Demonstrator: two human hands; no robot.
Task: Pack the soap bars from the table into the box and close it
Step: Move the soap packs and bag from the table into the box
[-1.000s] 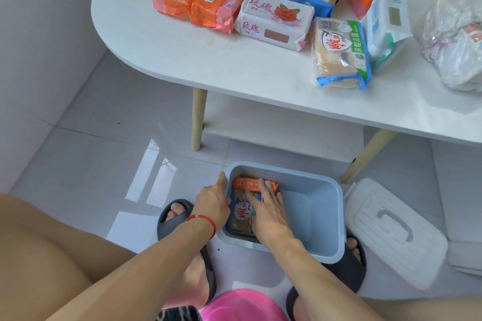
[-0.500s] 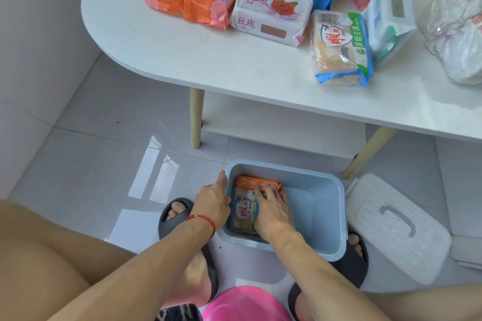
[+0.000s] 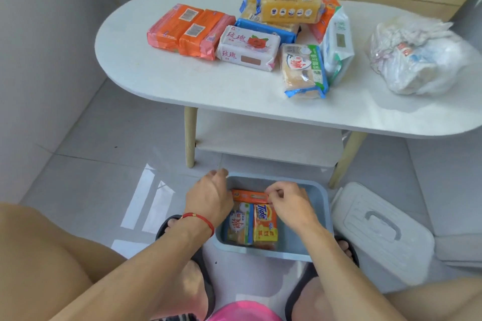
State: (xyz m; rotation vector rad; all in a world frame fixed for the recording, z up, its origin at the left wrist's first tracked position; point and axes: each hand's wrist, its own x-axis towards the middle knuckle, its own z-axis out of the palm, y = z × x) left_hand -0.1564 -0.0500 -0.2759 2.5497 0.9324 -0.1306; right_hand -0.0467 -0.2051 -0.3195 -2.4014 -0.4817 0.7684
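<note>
A blue box [image 3: 300, 254] stands on the floor between my feet. Three soap bars lie in its left half: an orange bar [image 3: 249, 196] along the far wall, a blue-and-white pack [image 3: 238, 225] and an orange Tide bar [image 3: 264, 228] side by side. My left hand [image 3: 211, 198] curls over the box's left rim. Over the box, my right hand [image 3: 289, 204] pinches the right end of the orange bar with curled fingers. More bars lie on the white table [image 3: 182, 81]: orange packs [image 3: 187, 30], a white rose pack [image 3: 247, 48], a blue-green pack [image 3: 303, 71] and a yellow pack [image 3: 289, 4].
The box's white lid [image 3: 380, 229] lies handle-up on the floor to the right of the box. A crumpled plastic bag [image 3: 414, 57] sits at the table's right end. A white pouch [image 3: 337, 41] leans beside the soap pile. A pink stool edge [image 3: 242, 311] shows below.
My right hand has lifted off the packed bars and curled its fingers at the orange bar's end, uncovering the Tide bar. The view has tilted up to show more of the table.
</note>
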